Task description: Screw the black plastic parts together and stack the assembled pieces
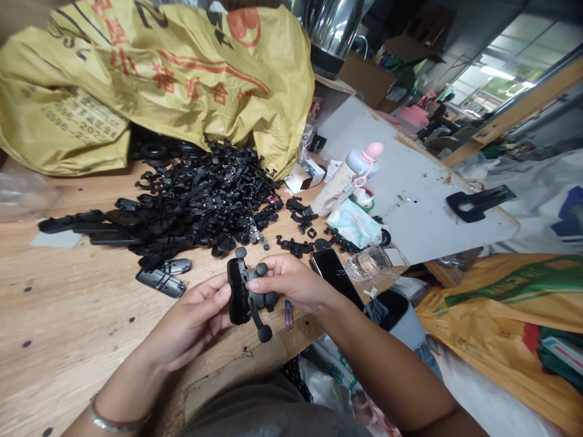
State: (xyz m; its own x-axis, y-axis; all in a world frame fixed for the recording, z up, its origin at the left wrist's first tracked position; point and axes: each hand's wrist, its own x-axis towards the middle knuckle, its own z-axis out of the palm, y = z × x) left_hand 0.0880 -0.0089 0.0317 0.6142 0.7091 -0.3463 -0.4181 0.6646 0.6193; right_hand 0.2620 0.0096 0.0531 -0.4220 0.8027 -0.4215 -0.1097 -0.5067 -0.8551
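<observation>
My left hand (207, 315) is closed on a black plastic shell (238, 297), thumb along its edge. Against the shell's right side, my right hand (286, 282) grips a black jointed bracket (262, 320) with round knobs at the ends of its arms. The two parts touch; whether they are fastened together I cannot tell. Just beyond my hands lies a heap of black jointed parts (204, 194). Glossy black shell pieces (161, 282) rest on the table left of my hands. A small purple-handled tool (288, 315) lies beside my right hand.
A yellow printed sack (195, 79) covers the table's back. To the right are a bottle with a pink top (341, 182), a tissue pack (355, 223), a phone (336, 276) and a clear cup (368, 264). An orange sack (492, 315) lies at far right.
</observation>
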